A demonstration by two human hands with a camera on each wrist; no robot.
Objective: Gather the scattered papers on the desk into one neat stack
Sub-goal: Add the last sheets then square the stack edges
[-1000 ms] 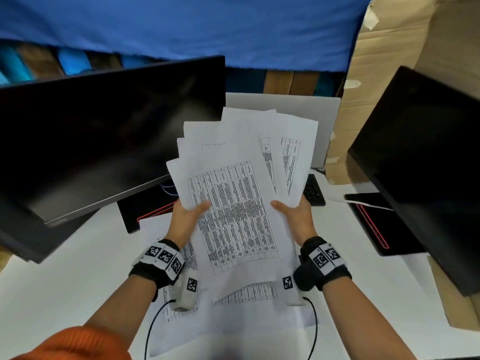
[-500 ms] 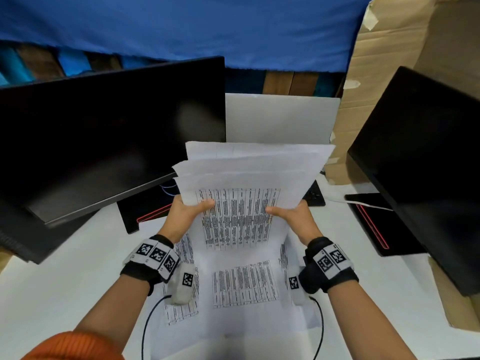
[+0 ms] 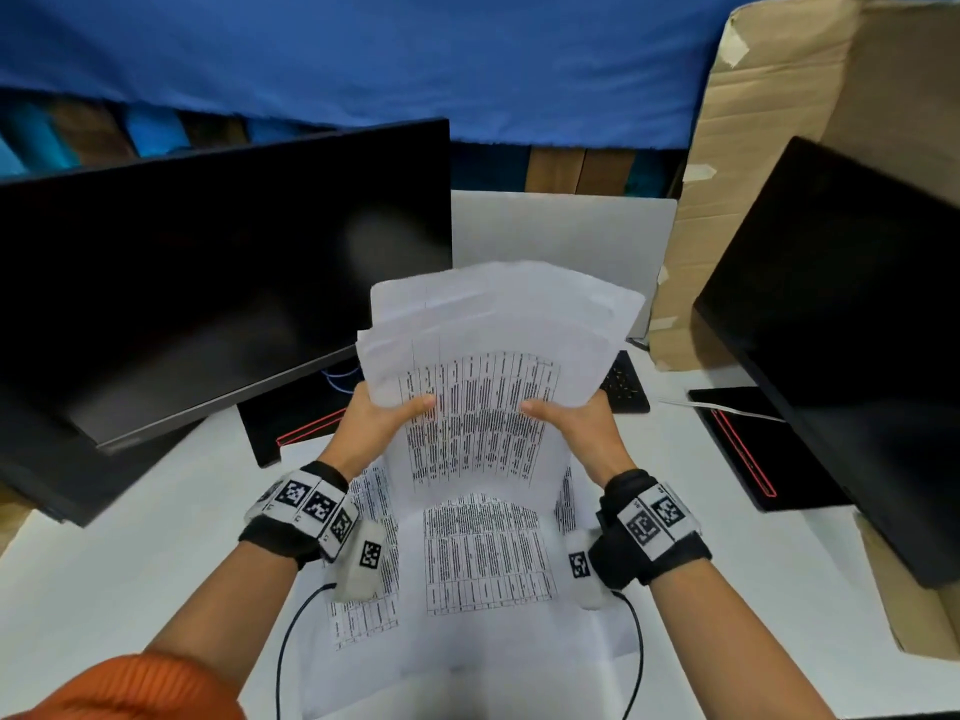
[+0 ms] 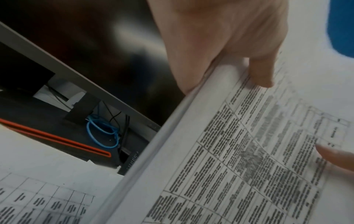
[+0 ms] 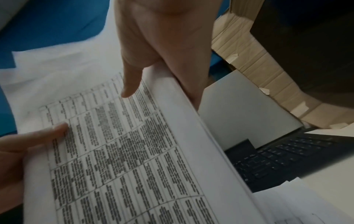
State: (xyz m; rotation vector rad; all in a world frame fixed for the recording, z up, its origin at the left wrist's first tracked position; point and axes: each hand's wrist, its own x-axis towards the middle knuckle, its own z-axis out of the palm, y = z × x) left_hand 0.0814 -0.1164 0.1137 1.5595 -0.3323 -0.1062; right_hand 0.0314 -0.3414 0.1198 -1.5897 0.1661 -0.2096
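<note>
A bundle of white printed papers (image 3: 483,387) stands nearly upright over the middle of the desk, its top fanned and bent back. My left hand (image 3: 382,420) grips its left edge, thumb on the front sheet. My right hand (image 3: 574,423) grips the right edge the same way. The left wrist view shows the left hand (image 4: 220,45) pinching the paper bundle (image 4: 239,159) at its edge; the right wrist view shows the right hand (image 5: 162,50) pinching the bundle (image 5: 124,151). More printed sheets (image 3: 483,558) lie flat on the white desk (image 3: 119,563) beneath the bundle's lower edge.
A dark monitor (image 3: 208,283) leans at the left, another monitor (image 3: 852,324) at the right. A black keyboard (image 3: 626,384) sits behind the papers. A cardboard box (image 3: 779,96) rises at the back right. Blue cables (image 4: 103,133) lie under the left monitor.
The fanned bundle was turned from slanting to squarer and set on end over the desk sheets. Both hands slid lower and closer in along its sides.
</note>
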